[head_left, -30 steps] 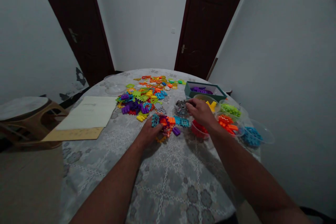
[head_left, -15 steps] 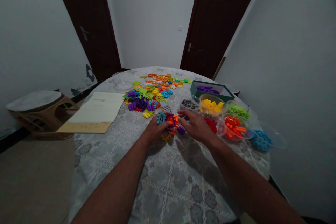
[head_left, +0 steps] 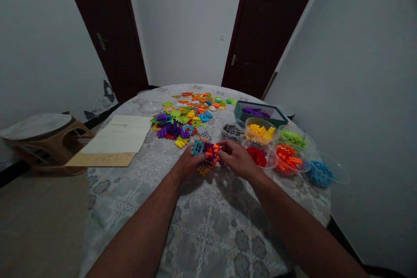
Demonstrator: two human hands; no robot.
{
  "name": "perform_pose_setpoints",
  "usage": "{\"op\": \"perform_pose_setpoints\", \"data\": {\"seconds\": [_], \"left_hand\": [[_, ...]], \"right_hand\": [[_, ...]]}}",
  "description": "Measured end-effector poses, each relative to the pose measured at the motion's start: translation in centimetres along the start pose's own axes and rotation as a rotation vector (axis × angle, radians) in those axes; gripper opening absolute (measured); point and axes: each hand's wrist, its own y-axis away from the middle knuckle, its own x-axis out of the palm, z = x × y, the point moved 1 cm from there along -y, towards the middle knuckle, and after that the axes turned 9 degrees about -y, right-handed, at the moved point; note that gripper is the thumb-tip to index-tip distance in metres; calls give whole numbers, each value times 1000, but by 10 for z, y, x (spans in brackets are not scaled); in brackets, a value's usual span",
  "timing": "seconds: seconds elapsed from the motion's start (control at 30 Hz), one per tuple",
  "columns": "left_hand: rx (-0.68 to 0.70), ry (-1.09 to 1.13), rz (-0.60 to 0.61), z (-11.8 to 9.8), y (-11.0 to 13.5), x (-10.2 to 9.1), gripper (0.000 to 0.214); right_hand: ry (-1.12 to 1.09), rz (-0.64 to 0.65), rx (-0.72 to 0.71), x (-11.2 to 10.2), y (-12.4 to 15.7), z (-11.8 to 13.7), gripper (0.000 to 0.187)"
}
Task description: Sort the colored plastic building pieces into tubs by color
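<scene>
Both hands on the little clump of bricks, bowls off to the right

The left hand [head_left: 190, 164] and right hand [head_left: 237, 159] meet over a small clump [head_left: 208, 153] of blue, orange and purple bricks on the table [head_left: 208, 226]. The clump sits right between the fingertips, a touch nearer the left hand, which curls loosely around its near side. The right fingers pinch in at its right edge; can't tell exactly which piece they've got. It's too jumbled to call a long axis. The red bowl [head_left: 260, 156] is just beyond the right knuckles, and the big pile [head_left: 182, 119] lies further out, ahead of the left hand.
</scene>
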Motion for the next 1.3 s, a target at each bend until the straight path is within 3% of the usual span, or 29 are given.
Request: {"op": "perform_pose_setpoints", "data": {"seconds": [0.17,0.47,0.6,0.7,0.87,0.97,1.03,1.1,1.17,1.23,1.3], "left_hand": [[-35,-75,-11,-3,2,1,43],[-3,-244,32,3,-3,-3,37],[-23,-197,47,9,-4,-5,41],[-31,-162,28,8,-4,-5,44],[-8,-205,-46,2,-4,1,40],[-3,-187,-20,1,-3,5,43],[-1,-185,-1,1,-3,7,45],[-3,-181,25,3,-3,6,47],[-7,-171,41,5,-3,6,49],[-15,-166,43,5,-3,5,52],[-22,-169,39,3,-1,5,54]], "right_hand": [[-9,-85,13,-2,5,2,14],[-36,-62,91,0,10,4,15],[96,-195,19,-8,16,7,12],[250,-356,-72,-38,27,19,17],[616,-699,-175,-118,62,26,24],[792,-774,-123,-158,79,10,26],[912,-778,-140,-170,84,-1,29],[963,-773,-216,-167,85,-5,31],[898,-729,-276,-149,84,0,32],[754,-593,-284,-117,81,10,31],[616,-377,-291,-80,78,21,30]]}}
